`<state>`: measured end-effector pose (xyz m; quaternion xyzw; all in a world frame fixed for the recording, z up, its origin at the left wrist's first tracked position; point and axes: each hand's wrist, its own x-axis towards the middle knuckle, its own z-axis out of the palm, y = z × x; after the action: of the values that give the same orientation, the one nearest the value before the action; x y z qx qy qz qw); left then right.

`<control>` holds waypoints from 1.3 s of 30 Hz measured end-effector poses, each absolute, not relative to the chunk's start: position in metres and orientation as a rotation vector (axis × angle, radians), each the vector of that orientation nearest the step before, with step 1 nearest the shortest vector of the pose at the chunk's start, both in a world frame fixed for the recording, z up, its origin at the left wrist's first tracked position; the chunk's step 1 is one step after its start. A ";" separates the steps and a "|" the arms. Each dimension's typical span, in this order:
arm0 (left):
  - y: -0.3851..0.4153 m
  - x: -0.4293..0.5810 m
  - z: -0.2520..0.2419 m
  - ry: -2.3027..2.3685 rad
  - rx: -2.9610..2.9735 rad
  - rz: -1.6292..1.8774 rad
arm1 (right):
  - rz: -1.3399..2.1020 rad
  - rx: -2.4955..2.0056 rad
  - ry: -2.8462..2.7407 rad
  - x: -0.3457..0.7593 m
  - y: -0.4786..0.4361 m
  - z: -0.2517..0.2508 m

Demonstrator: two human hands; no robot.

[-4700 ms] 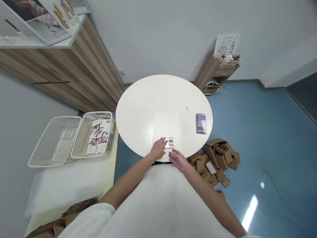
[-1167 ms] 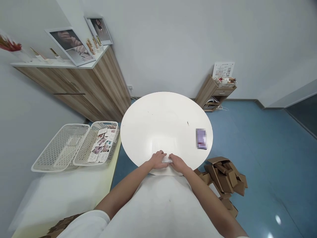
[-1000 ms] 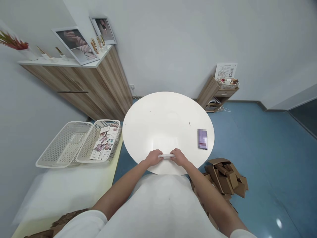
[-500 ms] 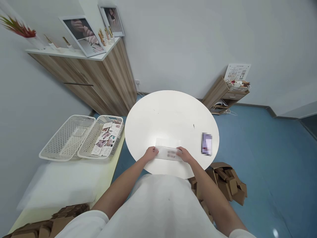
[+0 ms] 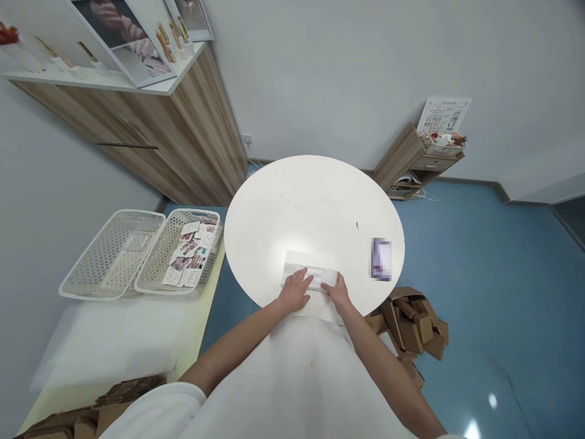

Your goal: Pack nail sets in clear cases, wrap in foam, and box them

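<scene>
A folded piece of translucent white wrap (image 5: 324,277) lies near the front edge of the round white table (image 5: 315,201), with a pale flat item faintly showing through it. My left hand (image 5: 295,292) rests on its left part, fingers spread and lying flat. At the other end my right hand (image 5: 337,291) grips the wrap's right side between thumb and fingers. Behind the hands, a larger flat white sheet (image 5: 301,257) extends from under the wrap.
A pixelated purple item (image 5: 381,259) lies on the table's right side. To the left stand two white perforated baskets, one nearly bare (image 5: 82,286), one holding printed cards (image 5: 189,253). White sheets (image 5: 119,335) lie below them. Cardboard boxes (image 5: 415,326) sit on the floor at right.
The wrap, held up between both hands before, now lies down on the table. My left hand has let go of its edge and spread flat on top. The view has shifted slightly.
</scene>
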<state>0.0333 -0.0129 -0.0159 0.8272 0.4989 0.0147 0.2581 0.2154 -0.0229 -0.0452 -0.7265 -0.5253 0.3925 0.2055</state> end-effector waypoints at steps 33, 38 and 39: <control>-0.024 0.011 -0.009 1.095 2.433 -0.107 | 0.891 -1.949 -1.517 0.179 -0.043 -0.035; -0.024 0.001 -0.006 1.103 2.343 -0.004 | 0.808 -1.930 -1.811 0.166 -0.037 -0.033; -0.026 -0.002 -0.006 1.177 2.309 0.041 | 0.769 -1.947 -1.875 0.165 -0.037 -0.033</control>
<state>-0.0021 -0.0262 -0.0064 0.8574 0.4370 0.0151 0.2715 0.1647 -0.0371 -0.0327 -0.6833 -0.6581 0.2698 0.1648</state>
